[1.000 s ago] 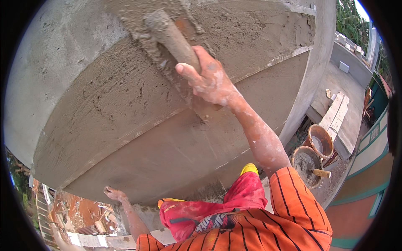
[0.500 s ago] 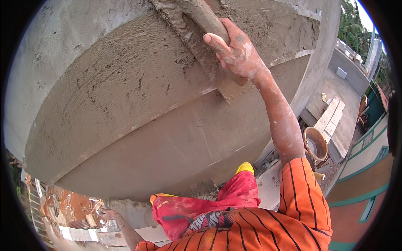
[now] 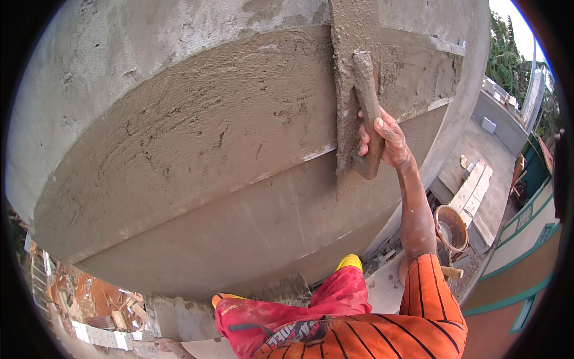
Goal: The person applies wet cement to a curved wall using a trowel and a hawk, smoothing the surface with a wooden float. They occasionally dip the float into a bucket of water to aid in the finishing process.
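Note:
My right hand (image 3: 388, 137) is closed around the handle of a mortar-caked plastering float (image 3: 372, 36). The float's long blade stands nearly upright against the wall, and its lower end crosses a thin straight edge strip (image 3: 320, 151). Rough wet mortar (image 3: 197, 113) covers the curved upper band of the wall, with scrapes and pits in it. Below the strip, the plaster (image 3: 239, 221) looks smoother. My left hand (image 3: 169, 345) shows only partly at the bottom edge, low and away from the wall; its fingers cannot be made out.
My yellow-shod feet (image 3: 350, 261) stand on a narrow ledge at the wall's foot. To the right are a bucket (image 3: 451, 228) and pale planks (image 3: 472, 190). Rubble and boards (image 3: 122, 314) lie far below at left. A green-trimmed building (image 3: 526, 257) stands at right.
The float has moved to the right and turned from a slant to nearly upright, my right hand still on its handle. My left hand has dropped toward the bottom edge.

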`<action>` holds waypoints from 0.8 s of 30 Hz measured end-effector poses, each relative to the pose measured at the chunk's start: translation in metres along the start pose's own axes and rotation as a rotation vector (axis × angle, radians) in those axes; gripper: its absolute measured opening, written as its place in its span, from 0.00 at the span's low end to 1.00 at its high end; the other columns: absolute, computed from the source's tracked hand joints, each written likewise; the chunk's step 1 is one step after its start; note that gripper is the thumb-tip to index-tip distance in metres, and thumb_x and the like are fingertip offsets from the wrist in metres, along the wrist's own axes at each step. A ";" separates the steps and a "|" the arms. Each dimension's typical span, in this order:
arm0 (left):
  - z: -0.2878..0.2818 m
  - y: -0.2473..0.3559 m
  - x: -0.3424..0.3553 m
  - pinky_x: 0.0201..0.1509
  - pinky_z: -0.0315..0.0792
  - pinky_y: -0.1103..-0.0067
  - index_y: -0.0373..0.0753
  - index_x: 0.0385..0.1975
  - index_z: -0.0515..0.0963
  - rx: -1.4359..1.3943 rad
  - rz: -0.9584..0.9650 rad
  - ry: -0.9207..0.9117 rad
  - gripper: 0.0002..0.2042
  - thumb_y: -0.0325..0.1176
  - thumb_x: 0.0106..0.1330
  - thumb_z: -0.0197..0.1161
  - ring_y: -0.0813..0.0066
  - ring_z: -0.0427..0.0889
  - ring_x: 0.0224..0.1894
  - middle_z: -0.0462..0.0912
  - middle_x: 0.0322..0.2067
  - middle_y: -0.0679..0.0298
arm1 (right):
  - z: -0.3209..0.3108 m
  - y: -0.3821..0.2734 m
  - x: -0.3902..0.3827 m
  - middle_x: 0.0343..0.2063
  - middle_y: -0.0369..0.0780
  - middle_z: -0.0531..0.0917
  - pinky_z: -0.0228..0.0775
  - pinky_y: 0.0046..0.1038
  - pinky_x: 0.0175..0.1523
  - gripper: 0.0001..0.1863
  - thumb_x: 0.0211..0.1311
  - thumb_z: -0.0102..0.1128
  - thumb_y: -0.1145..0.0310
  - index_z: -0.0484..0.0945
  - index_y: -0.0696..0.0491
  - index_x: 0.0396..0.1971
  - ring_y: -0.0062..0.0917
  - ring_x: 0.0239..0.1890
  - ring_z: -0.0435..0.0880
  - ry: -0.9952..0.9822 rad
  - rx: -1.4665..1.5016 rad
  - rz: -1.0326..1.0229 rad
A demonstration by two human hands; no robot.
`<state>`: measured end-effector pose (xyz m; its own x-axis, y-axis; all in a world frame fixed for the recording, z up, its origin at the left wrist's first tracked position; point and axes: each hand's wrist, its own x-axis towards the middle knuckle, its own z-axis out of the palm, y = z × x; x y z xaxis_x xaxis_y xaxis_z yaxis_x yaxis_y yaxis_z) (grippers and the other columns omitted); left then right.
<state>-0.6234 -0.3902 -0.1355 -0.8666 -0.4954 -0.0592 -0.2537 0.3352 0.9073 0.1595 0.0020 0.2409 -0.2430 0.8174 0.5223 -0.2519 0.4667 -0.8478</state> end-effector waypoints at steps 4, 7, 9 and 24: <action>0.011 0.005 -0.009 0.45 0.76 0.57 0.25 0.49 0.76 0.093 0.103 -0.105 0.30 0.53 0.67 0.51 0.43 0.81 0.43 0.81 0.42 0.40 | 0.001 0.013 -0.013 0.27 0.38 0.75 0.78 0.26 0.31 0.33 0.64 0.58 0.49 0.63 0.58 0.58 0.21 0.21 0.80 0.007 0.146 -0.037; 0.013 0.006 -0.016 0.47 0.75 0.57 0.25 0.49 0.76 0.121 0.209 -0.113 0.31 0.54 0.67 0.50 0.44 0.80 0.44 0.81 0.42 0.40 | -0.006 0.019 -0.021 0.23 0.36 0.74 0.72 0.21 0.22 0.31 0.65 0.57 0.50 0.63 0.57 0.57 0.19 0.16 0.76 0.092 0.089 -0.036; 0.009 0.004 -0.016 0.48 0.74 0.57 0.25 0.49 0.76 0.127 0.254 -0.088 0.31 0.54 0.68 0.49 0.44 0.80 0.44 0.81 0.43 0.40 | -0.013 0.026 -0.026 0.22 0.36 0.72 0.70 0.20 0.21 0.29 0.66 0.57 0.50 0.63 0.56 0.55 0.18 0.14 0.73 0.159 0.000 -0.016; 0.059 0.095 -0.013 0.49 0.73 0.58 0.25 0.49 0.74 -0.083 0.357 -0.134 0.27 0.49 0.71 0.47 0.46 0.80 0.43 0.79 0.45 0.41 | 0.052 -0.026 0.006 0.16 0.31 0.70 0.66 0.21 0.21 0.30 0.67 0.53 0.45 0.66 0.58 0.53 0.14 0.14 0.70 0.207 -0.377 0.082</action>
<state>-0.6618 -0.3049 -0.0728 -0.9440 -0.2480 0.2174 0.1050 0.3987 0.9110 0.1155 -0.0232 0.2707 -0.0454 0.8895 0.4548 0.1294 0.4566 -0.8802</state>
